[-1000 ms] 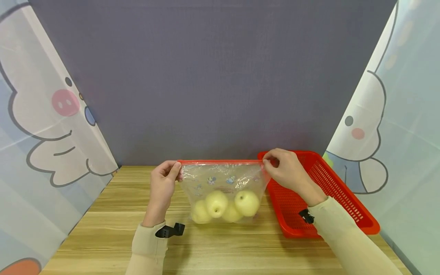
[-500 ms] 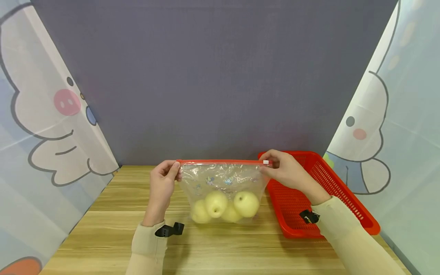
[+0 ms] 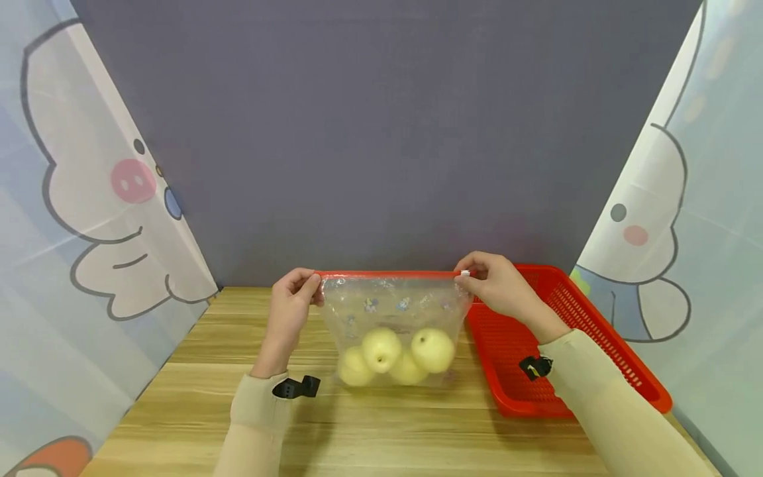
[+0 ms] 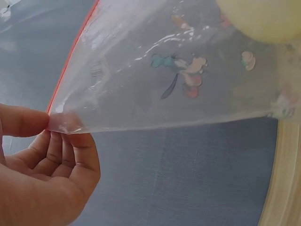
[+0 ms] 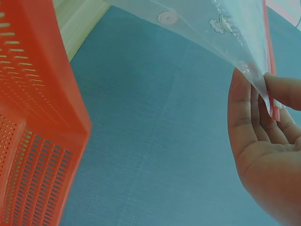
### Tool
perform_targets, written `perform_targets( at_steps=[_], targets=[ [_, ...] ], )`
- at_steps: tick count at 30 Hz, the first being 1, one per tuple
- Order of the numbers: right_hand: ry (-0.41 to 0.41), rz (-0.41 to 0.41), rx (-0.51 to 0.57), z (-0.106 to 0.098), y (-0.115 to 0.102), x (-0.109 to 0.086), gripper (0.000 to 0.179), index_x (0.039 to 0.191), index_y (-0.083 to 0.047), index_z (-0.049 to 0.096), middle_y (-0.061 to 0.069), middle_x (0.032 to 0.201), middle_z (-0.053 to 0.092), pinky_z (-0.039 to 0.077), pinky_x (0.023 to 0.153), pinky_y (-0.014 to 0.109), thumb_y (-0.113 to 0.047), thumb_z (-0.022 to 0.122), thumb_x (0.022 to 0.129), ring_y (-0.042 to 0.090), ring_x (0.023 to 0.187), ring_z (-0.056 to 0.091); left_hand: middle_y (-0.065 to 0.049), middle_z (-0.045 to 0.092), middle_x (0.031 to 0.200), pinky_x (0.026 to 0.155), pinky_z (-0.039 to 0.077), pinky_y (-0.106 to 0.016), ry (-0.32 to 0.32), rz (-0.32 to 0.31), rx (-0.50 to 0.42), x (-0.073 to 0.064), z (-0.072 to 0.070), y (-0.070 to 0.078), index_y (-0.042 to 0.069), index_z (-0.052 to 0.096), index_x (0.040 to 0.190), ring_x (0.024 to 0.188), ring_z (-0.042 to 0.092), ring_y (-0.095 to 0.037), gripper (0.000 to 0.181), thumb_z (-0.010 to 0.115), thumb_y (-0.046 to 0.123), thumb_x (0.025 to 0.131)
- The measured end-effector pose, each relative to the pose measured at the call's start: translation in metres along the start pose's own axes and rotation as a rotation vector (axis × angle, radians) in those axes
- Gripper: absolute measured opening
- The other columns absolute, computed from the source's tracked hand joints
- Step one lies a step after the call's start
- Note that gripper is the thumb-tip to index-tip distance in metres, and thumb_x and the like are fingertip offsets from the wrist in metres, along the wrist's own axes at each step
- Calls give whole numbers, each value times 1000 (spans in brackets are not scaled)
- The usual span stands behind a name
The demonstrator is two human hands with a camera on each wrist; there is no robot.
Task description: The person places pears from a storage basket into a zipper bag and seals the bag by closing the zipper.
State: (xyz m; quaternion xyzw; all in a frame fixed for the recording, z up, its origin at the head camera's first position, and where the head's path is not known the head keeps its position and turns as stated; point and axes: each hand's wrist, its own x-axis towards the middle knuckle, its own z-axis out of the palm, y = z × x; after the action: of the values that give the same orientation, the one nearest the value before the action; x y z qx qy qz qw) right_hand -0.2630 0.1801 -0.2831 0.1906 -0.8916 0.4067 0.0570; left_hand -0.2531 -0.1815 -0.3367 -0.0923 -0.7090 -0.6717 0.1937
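Note:
A clear slider zip bag (image 3: 390, 308) hangs upright between my hands, its red zip strip (image 3: 387, 273) stretched level along the top. Several pale yellow round fruits (image 3: 432, 350) lie in its bottom, low over the table. My left hand (image 3: 293, 301) pinches the top left corner between thumb and fingers; the left wrist view shows the thumb (image 4: 28, 121) on the film beside the red edge. At the other end, my right hand (image 3: 497, 288) pinches the top right corner, with the white slider (image 3: 465, 273) right at its fingertips. Small cartoon prints dot the film.
A red perforated plastic basket (image 3: 507, 404) stands on the wooden table (image 3: 357, 437) at the right, under my right forearm. Behind the table rises a dark grey cloth backdrop (image 3: 387, 132), with cartoon-printed curtains (image 3: 107, 265) at both sides.
The white slider, hidden behind the right fingers at first, now shows at the right end. My right fingers have eased off and regripped that corner. Both hands have lifted the bag slightly.

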Motion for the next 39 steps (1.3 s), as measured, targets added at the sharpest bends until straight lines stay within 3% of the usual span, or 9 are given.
perform_targets(
  at_steps=[5,11,18,22,25,32,39],
  targets=[
    [-1,10,-10,1,-2,7,11,108,-10,69,7,87,70,50,54,35,-15,68,98,23,64,58,-11,59,88,70,55,-33,-53,-72,33,12,-4,3,-5,62,111,71,59,-19,17,56,10,105],
    [18,16,-71,0,-2,15,12,109,-10,69,6,90,72,49,59,37,-15,66,99,26,72,60,-14,60,95,75,55,-35,-84,-126,76,30,-3,2,-2,61,112,76,60,-21,17,56,13,105],
    [120,17,-127,2,-2,29,12,110,-9,69,10,99,70,46,64,38,-15,66,100,27,79,57,-11,61,99,84,54,-39,-102,-98,100,60,2,0,1,63,113,87,62,-25,17,57,15,105],
    [154,21,-119,6,-2,31,13,112,-8,69,12,103,67,47,66,39,-14,63,101,28,83,57,-15,62,100,86,51,-35,-100,-57,90,67,4,-5,0,64,112,92,59,-29,19,58,16,105],
    [116,32,-133,10,1,27,14,112,-8,69,11,107,67,48,67,37,-13,62,101,26,88,59,-16,62,100,85,51,-33,-120,-63,93,62,0,-12,-1,65,112,92,59,-29,20,58,16,105],
    [3,24,-162,19,-1,5,14,108,-8,66,9,92,68,45,55,35,-8,58,97,22,62,53,-13,63,93,79,54,-31,-232,-59,96,37,-19,-16,-2,64,108,85,60,-24,17,59,14,104],
    [-26,-26,-216,33,-4,-20,17,99,-10,67,2,86,62,43,63,34,-1,56,89,17,67,47,-17,64,93,81,56,-33,-359,-80,110,11,-35,-21,-5,62,106,86,64,-29,17,57,12,105]
  ],
)
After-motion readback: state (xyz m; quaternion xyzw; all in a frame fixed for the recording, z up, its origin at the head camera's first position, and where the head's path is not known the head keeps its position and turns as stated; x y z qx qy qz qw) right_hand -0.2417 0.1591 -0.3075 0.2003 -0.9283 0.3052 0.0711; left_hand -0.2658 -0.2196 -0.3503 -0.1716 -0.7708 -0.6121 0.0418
